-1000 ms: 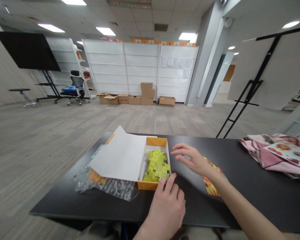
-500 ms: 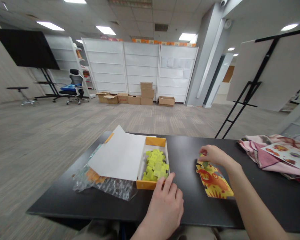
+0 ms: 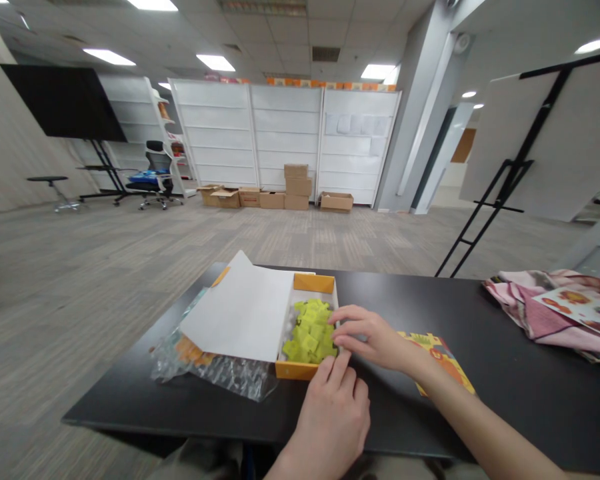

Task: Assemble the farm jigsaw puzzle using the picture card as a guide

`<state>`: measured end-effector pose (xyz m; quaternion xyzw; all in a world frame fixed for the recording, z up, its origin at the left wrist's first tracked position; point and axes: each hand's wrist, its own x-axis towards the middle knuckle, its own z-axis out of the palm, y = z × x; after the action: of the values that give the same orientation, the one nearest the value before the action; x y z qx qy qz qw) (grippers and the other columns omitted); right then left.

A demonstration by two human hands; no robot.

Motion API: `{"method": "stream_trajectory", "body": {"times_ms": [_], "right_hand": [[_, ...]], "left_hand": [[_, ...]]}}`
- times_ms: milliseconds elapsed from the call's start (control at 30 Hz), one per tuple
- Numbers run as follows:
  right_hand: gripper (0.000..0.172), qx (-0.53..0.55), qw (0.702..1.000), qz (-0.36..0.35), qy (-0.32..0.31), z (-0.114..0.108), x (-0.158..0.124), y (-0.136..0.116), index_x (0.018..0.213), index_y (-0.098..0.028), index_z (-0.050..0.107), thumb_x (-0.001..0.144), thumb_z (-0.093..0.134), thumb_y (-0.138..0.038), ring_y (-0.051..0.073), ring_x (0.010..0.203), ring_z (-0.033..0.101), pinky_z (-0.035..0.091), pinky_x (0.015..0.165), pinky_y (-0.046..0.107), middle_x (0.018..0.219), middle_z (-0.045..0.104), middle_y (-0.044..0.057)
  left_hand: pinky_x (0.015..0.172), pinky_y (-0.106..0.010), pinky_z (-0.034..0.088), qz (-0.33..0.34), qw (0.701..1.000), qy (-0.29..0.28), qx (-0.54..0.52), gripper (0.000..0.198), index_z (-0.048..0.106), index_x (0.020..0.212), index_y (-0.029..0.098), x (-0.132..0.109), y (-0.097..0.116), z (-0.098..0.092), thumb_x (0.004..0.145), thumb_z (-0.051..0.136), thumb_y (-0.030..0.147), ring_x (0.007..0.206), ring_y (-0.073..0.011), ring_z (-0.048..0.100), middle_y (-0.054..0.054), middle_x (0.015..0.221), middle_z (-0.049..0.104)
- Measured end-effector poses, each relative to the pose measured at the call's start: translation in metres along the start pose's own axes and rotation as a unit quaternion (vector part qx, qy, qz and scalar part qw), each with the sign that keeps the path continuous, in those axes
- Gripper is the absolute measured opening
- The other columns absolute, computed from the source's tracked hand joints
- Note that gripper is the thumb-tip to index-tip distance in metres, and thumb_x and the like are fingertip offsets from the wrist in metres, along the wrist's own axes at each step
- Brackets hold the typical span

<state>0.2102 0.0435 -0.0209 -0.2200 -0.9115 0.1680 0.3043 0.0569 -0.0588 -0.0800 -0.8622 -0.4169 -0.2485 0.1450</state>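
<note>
A shallow yellow-edged box (image 3: 297,371) stands on the table with a heap of lime-green puzzle pieces (image 3: 307,330) inside. My left hand (image 3: 337,403) grips the box at its near right corner, fingers bent over the rim and thumb hidden. Reaching across the box's right wall, my right hand (image 3: 373,337) has its fingers apart at the edge of the heap, with no piece visible in them. Partly behind my right forearm lies a joined puzzle section (image 3: 453,363) with an orange animal on yellow.
A white flap (image 3: 240,313) spreads left of the box, over a crinkled clear plastic bag (image 3: 240,380) containing orange pieces. Pink cloth (image 3: 517,307) and a printed sheet (image 3: 580,308) lie at the right of the black table (image 3: 380,290). Beyond stands an easel board (image 3: 550,147).
My right hand has moved left from the top of the joined puzzle section to the green pieces in the box. My left hand stays at the box corner. The view shifts slightly.
</note>
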Motion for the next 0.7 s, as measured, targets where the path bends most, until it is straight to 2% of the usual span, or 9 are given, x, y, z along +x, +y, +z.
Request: {"method": "stream_trajectory", "body": {"times_ms": [133, 267, 333, 367, 467, 500, 567, 700], "right_hand": [[0.026, -0.042, 0.998, 0.04, 0.034, -0.022, -0.004, 0.01, 0.091, -0.025, 0.077, 0.1, 0.055, -0.036, 0.023, 0.111, 0.066, 0.054, 0.098, 0.039, 0.115, 0.072, 0.008], [0.028, -0.097, 0.98, 0.166, 0.055, -0.061, -0.02, 0.033, 0.092, -0.023, 0.075, 0.096, 0.058, -0.045, 0.023, 0.098, 0.069, 0.054, 0.093, 0.037, 0.105, 0.074, 0.009], [0.027, -0.13, 0.956, 0.262, 0.001, -0.078, -0.036, 0.05, 0.09, -0.022, 0.073, 0.086, 0.069, -0.048, 0.025, 0.093, 0.069, 0.054, 0.086, 0.037, 0.098, 0.074, 0.008], [0.028, -0.135, 0.941, 0.307, -0.046, -0.085, -0.046, 0.059, 0.091, -0.022, 0.073, 0.079, 0.075, -0.047, 0.027, 0.093, 0.069, 0.053, 0.084, 0.037, 0.098, 0.075, 0.008], [0.048, -0.144, 0.874, 0.432, -0.168, -0.092, -0.07, 0.076, 0.099, -0.02, 0.072, 0.057, 0.086, -0.041, 0.028, 0.087, 0.07, 0.053, 0.075, 0.035, 0.099, 0.075, 0.009], [0.056, -0.15, 0.858, 0.453, -0.189, -0.091, -0.075, 0.079, 0.103, -0.021, 0.072, 0.053, 0.087, -0.039, 0.029, 0.086, 0.071, 0.052, 0.071, 0.035, 0.1, 0.075, 0.009], [0.064, -0.171, 0.845, 0.464, -0.204, -0.086, -0.079, 0.078, 0.106, -0.023, 0.07, 0.047, 0.089, -0.039, 0.029, 0.084, 0.071, 0.049, 0.065, 0.033, 0.101, 0.074, 0.008], [0.06, -0.203, 0.847, 0.447, -0.205, -0.076, -0.073, 0.074, 0.098, -0.026, 0.069, 0.042, 0.09, -0.037, 0.027, 0.076, 0.069, 0.041, 0.056, 0.029, 0.089, 0.072, 0.004]], "left_hand": [[0.11, -0.043, 0.034, 0.008, 1.0, -0.009, -0.007, 0.02, 0.064, 0.093, 0.017, 0.0, 0.0, -0.002, 0.096, 0.054, 0.033, 0.134, -0.0284, 0.049, -0.01, 0.101, 0.069], [0.108, -0.044, 0.034, 0.013, 1.0, -0.013, -0.01, 0.02, 0.064, 0.095, 0.016, 0.0, -0.001, -0.005, 0.096, 0.053, 0.033, 0.135, -0.0294, 0.049, -0.01, 0.101, 0.068], [0.109, -0.045, 0.034, 0.014, 1.0, -0.016, -0.009, 0.021, 0.064, 0.095, 0.016, 0.0, -0.001, -0.005, 0.097, 0.053, 0.034, 0.135, -0.0294, 0.048, -0.01, 0.101, 0.068], [0.109, -0.045, 0.033, 0.014, 1.0, -0.018, -0.009, 0.021, 0.064, 0.095, 0.016, -0.001, -0.001, -0.005, 0.097, 0.053, 0.034, 0.135, -0.0294, 0.048, -0.01, 0.101, 0.068], [0.109, -0.045, 0.033, 0.014, 1.0, -0.019, -0.009, 0.021, 0.064, 0.095, 0.016, 0.0, -0.002, -0.004, 0.097, 0.053, 0.035, 0.135, -0.0295, 0.048, -0.009, 0.1, 0.068], [0.109, -0.045, 0.033, 0.015, 1.0, -0.019, -0.008, 0.021, 0.064, 0.095, 0.016, 0.0, -0.002, -0.004, 0.096, 0.054, 0.035, 0.135, -0.0295, 0.048, -0.009, 0.1, 0.068], [0.108, -0.045, 0.032, 0.018, 1.0, -0.019, -0.005, 0.021, 0.064, 0.095, 0.016, 0.0, -0.002, -0.004, 0.096, 0.055, 0.035, 0.134, -0.0295, 0.049, -0.009, 0.099, 0.068], [0.108, -0.045, 0.032, 0.019, 1.0, -0.018, -0.004, 0.021, 0.064, 0.095, 0.016, 0.001, -0.002, -0.006, 0.096, 0.055, 0.035, 0.133, -0.0292, 0.049, -0.009, 0.099, 0.068]]}}
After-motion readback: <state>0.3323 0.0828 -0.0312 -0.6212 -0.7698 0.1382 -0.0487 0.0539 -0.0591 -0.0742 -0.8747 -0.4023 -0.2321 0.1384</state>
